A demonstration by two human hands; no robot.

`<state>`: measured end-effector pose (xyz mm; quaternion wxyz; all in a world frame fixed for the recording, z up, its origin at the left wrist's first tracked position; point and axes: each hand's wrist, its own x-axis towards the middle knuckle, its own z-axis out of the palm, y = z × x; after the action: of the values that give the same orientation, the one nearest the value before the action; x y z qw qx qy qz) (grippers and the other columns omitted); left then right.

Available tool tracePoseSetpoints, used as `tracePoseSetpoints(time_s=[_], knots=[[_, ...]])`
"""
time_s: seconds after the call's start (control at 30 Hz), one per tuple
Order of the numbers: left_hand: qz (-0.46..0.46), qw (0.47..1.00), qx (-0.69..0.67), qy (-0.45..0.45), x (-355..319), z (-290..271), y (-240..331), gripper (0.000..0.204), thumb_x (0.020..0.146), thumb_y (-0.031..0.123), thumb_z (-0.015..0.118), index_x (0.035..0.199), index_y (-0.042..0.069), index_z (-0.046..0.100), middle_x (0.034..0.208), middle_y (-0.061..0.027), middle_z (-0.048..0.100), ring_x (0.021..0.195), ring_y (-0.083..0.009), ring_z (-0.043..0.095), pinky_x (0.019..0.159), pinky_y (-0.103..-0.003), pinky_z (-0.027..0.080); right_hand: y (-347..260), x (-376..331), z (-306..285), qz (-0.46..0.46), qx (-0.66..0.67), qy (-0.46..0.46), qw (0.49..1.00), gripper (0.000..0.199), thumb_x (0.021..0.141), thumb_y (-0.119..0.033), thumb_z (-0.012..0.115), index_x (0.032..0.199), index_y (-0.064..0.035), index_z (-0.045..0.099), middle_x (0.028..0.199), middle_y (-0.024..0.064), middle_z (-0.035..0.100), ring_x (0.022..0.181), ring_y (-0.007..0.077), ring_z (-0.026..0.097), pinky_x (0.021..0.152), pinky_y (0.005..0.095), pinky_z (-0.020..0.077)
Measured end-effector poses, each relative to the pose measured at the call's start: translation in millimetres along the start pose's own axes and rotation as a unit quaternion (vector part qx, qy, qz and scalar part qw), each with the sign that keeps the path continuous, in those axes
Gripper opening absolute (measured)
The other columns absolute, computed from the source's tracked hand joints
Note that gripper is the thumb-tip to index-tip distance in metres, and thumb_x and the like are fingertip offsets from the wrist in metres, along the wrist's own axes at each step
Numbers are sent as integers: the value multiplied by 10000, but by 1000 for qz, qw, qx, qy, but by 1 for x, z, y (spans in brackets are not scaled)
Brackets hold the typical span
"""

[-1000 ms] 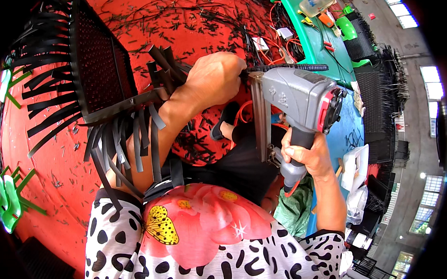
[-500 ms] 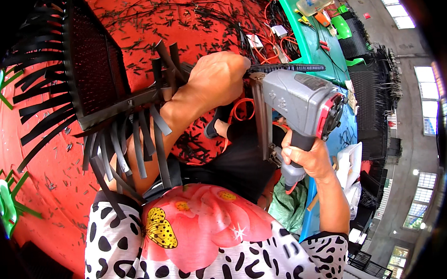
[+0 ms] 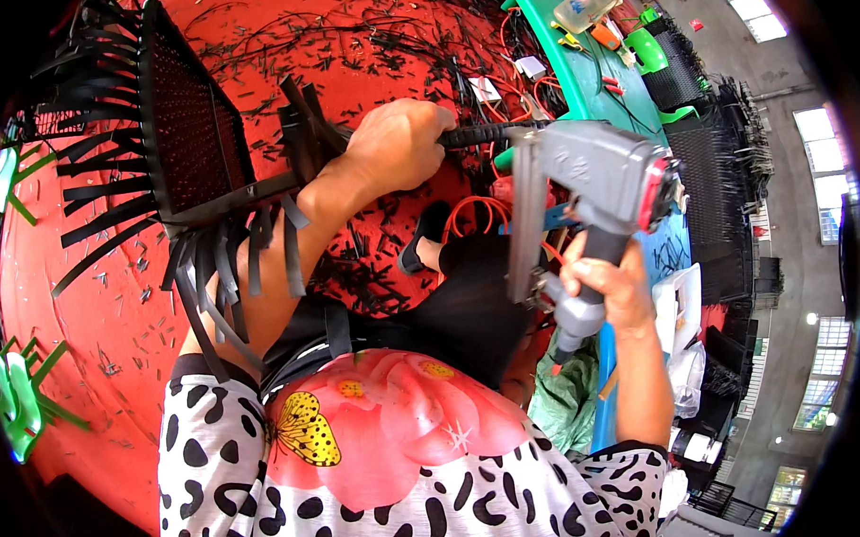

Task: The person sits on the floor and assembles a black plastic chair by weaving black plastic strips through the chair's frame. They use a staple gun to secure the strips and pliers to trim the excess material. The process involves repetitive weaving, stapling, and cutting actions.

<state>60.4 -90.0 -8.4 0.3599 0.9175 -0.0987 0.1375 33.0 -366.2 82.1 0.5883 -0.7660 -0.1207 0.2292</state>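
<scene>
While nail gun (image 3: 588, 168) is gripped by right hand (image 3: 614, 283), right of centre, dark bar (image 3: 480, 135) is clasped by left hand (image 3: 399, 142), upper centre; left hand might be hurt if gun slips.

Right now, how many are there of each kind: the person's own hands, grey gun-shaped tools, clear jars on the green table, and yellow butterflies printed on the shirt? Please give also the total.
Hands: 2, left hand and right hand
Grey gun-shaped tool: 1
Clear jar: 1
Yellow butterfly: 1
Total: 5
</scene>
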Motion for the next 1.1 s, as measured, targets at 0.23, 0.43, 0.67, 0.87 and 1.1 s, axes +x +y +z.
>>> tracePoseSetpoints(time_s=[0.23,0.43,0.67,0.87,1.1], knots=[[26,999,-25,-15,-9,1,-10,269,701,50,623,965,8,651,863,-178,649,822,-347,621,735,-388,484,9,0,-85,-23,-87,177,980,264,782,-157,645,973,-2,550,638,39,542,527,109,529,518,245,430],[45,996,-50,-59,-16,-32,-12,298,688,23,638,985,2,649,847,-164,642,796,-302,625,726,-344,477,77,47,-205,55,-276,259,924,277,771,-205,690,904,-8,547,604,18,521,458,106,495,448,277,423],[23,995,-67,-77,-15,-44,-10,297,699,8,643,993,-30,640,865,-143,647,808,-255,628,736,-320,475,146,103,-273,222,-399,283,843,356,753,-299,738,793,16,578,616,93,573,475,186,587,444,344,470],[1,995,-63,-78,-8,-49,-13,307,701,14,656,1004,-37,641,865,-130,652,811,-240,629,749,-305,479,170,138,-284,219,-486,323,782,419,759,-337,724,859,46,588,809,199,601,684,296,609,632,398,477],[-32,995,-51,-85,-7,-53,-7,299,715,26,670,1008,-31,646,884,-128,662,812,-229,637,739,-304,484,180,160,-277,228,-511,329,760,652,773,-354,701,1228,32,440,1230,306,525,1144,416,528,972,441,420]])
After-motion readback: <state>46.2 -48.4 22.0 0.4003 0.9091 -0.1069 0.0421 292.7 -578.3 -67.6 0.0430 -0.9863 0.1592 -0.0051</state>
